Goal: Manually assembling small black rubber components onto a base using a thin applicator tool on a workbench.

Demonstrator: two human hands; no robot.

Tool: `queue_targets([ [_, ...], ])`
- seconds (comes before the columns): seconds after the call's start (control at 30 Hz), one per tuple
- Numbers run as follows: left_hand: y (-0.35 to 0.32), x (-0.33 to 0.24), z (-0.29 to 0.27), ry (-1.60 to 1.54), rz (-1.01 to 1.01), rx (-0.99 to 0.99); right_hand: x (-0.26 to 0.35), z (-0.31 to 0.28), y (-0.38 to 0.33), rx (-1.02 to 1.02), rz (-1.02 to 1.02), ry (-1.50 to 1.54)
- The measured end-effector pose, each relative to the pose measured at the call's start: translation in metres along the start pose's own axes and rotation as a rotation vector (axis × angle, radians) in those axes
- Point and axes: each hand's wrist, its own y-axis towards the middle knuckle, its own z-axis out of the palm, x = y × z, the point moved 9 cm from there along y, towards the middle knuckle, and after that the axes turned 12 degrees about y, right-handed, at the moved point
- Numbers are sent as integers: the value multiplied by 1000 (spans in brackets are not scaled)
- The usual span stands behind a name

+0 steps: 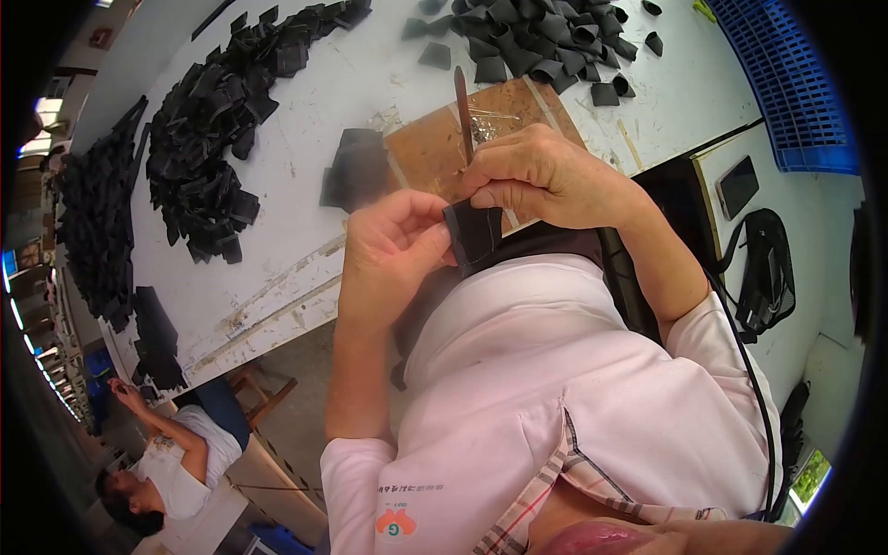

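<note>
- Both hands up close to the chest, working one small black piece held just off the near edge of the white table.
- Left hand: thumb and fingers pinched together on the left edge of the black piece, clamped on it.
- Right hand: fingers curled shut around a thin brown tool, fingertips also pressing the top of the same piece. Tool sticking up and away from the knuckles.
- Looks like thin, floppy stuff, maybe fabric or soft leather-ish sheet. Light for sure, bends easily, probably not slippery. Not fragile either, by the look of it.
- Best place to hold: along the edges, pinched flat between thumb and finger, like now. Grabbing the middle would likely just fold it.
- Brown board on the table right behind the hands, with a few small shiny metal bits on it, too small to tell what.
- Flat dark sheet lying just left of the board.
- Big heaps of similar black pieces: one pile far left, another pile at the top.
- Blue crate top right, phone and black bag on the side surface to the right.
- Another person sitting lower left, well apart.
</note>
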Motion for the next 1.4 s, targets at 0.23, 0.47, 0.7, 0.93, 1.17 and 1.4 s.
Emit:
queue_targets([
  [0.23,0,3,-12,199,109,-402,20,-16,-30,-642,-88,-189],
  [0.47,-12,-23,3,539,365,-719,17,-2,-27,-650,-175,-331],
  [0.7,18,10,1,-558,64,-368,-5,-16,-25,-752,-139,-230],
  [0.93,8,-3,-14,77,351,-615,-59,23,-22,-453,329,1417],
  [1.17,18,-33,1,-475,348,-314,-19,-4,-7,-359,290,1026],
  [1.4,45,-39,8,-1053,104,123,-19,-27,31,-235,162,894],
])
